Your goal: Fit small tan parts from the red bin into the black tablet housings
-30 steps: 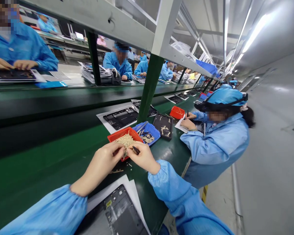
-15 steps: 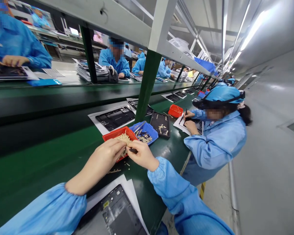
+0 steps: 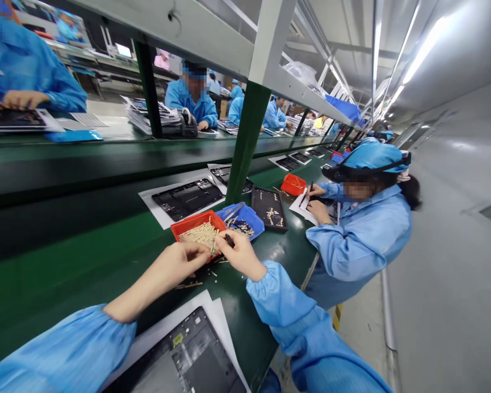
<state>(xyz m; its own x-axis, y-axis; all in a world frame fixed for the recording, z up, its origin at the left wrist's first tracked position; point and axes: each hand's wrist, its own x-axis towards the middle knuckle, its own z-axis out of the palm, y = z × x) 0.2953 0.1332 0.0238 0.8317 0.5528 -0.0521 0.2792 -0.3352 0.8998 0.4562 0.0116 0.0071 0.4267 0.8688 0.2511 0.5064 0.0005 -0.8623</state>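
Note:
My left hand [image 3: 187, 257] is closed in a pinch at the near edge of a red bin [image 3: 180, 227]; what its fingertips hold, if anything, is too small to make out. Many thin pale strips [image 3: 199, 233] fill the bin. Close by on the right, my right hand [image 3: 240, 252] is closed around a slim black tool [image 3: 229, 240], its exact kind hidden. A small pale-green strip [image 3: 214, 240] shows at its fingertips. Below both hands, a black device housing [image 3: 207, 349] lies on white sheets [image 3: 228, 322].
A blue bin [image 3: 257, 225] with strips and tweezers adjoins the red one. Beyond are a black tray [image 3: 262, 204] and another red bin [image 3: 293, 184]. A green post [image 3: 245, 142] rises behind. A co-worker [image 3: 364, 218] sits at right. Loose strips [image 3: 189, 285] lie on the bench.
My left hand has drawn down and away from my right fingertips, uncovering more of the red bin. My right hand has shifted slightly up and right, still holding the black tool.

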